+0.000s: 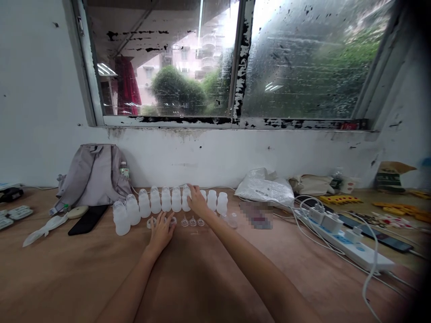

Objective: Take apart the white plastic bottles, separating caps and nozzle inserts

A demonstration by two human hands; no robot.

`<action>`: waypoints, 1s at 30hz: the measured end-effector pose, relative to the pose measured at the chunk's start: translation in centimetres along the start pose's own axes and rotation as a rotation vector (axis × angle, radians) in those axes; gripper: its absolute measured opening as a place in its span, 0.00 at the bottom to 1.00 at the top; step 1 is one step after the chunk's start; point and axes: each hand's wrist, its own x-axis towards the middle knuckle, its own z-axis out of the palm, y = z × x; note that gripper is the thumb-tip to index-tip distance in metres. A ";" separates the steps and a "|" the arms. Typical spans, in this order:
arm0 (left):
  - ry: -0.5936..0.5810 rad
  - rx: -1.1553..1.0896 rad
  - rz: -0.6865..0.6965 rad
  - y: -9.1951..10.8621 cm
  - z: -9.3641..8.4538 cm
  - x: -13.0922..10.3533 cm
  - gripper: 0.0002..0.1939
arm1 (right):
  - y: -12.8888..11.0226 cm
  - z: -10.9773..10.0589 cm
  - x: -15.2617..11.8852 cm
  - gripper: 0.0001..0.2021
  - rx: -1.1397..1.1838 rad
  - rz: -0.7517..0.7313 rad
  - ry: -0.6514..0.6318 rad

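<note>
A curved row of frosted white baby bottles [144, 204] stands on the table, the ones to the left topped with clear domes. My right hand [196, 197] reaches over the row, its fingers closed at the top of one bottle [186, 200]. Closer to me, my left hand [162, 230] lies palm down with fingers apart over small pale rings [173, 221], partly hiding them. Clear bottle nipples [192, 221] sit on the table between my hands. Another clear piece [232, 220] lies right of my right forearm.
A grey backpack [90, 177] leans on the wall at left, with a black phone [88, 220] before it. A silvery plastic bag [265, 187] lies behind on the right. A power strip [346, 242] with chargers and loose cables runs along the right side.
</note>
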 end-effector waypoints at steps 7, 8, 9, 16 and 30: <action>0.152 -0.054 0.041 0.0 -0.3 0.1 0.16 | -0.4 1.5 2.9 0.20 -0.027 0.035 -0.033; 0.176 -0.057 0.052 0.0 -0.4 0.2 0.16 | -0.3 1.4 2.6 0.18 -0.017 0.035 -0.031; 0.199 -0.061 0.065 0.1 -0.5 0.3 0.16 | -0.1 1.2 2.1 0.17 -0.006 0.034 -0.030; 0.362 -0.154 0.187 2.5 -2.6 -0.2 0.19 | 0.4 -3.3 -3.8 0.14 0.339 -0.005 0.185; -0.110 -0.676 0.166 5.6 -5.3 -1.9 0.15 | 3.9 -6.0 -10.9 0.19 1.071 0.475 0.008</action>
